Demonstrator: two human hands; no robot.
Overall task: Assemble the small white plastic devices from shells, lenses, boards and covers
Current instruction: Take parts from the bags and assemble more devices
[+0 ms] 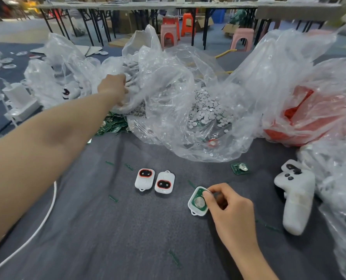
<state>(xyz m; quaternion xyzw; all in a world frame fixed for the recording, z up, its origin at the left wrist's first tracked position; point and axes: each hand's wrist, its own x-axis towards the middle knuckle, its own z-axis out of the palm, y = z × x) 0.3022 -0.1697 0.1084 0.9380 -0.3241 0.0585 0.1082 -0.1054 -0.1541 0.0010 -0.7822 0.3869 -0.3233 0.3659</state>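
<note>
My right hand [230, 207] pinches the right edge of an open white shell [197, 202] lying on the dark cloth, with a green board and a round silver cell inside it. My left hand [113, 88] reaches far forward into a clear plastic bag [139, 63] of white parts; its fingers are hidden in the plastic. Two closed white devices [144, 178] [165, 181] with red-rimmed dark windows lie side by side left of the shell. A loose green board [239, 168] lies further right.
Clear bags heap across the back: one holds several small white discs [208, 112], one red parts [301, 118]. Green boards [111, 124] spill under my left forearm. A white pistol-shaped tool [297, 199] lies at the right, a white cable [45, 219] at the left.
</note>
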